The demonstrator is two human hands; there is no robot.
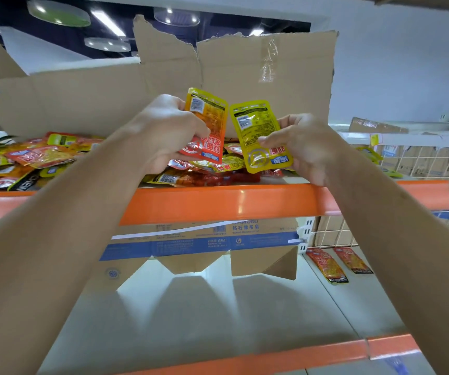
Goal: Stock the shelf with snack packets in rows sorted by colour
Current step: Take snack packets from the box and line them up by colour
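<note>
Grips an orange-red snack packet (209,125) in the left hand (167,131) and a yellow snack packet (261,136) in the right hand (303,147), both pinched firmly, raised side by side above the loose pile (36,158) on the upper shelf (218,204), likely to compare colours before sorting.

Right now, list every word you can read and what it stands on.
"钻石牌吊扇": flattened brown cardboard box with blue band.
"AMOND", start hidden: same box.
"CHEW", cut off: black-edged snack packet, left pile.
Held orange-red foil packet and yellow foil packet: print upside down, blurred, unreadable.
On the lower white shelf, two red packets: unreadable.
</note>
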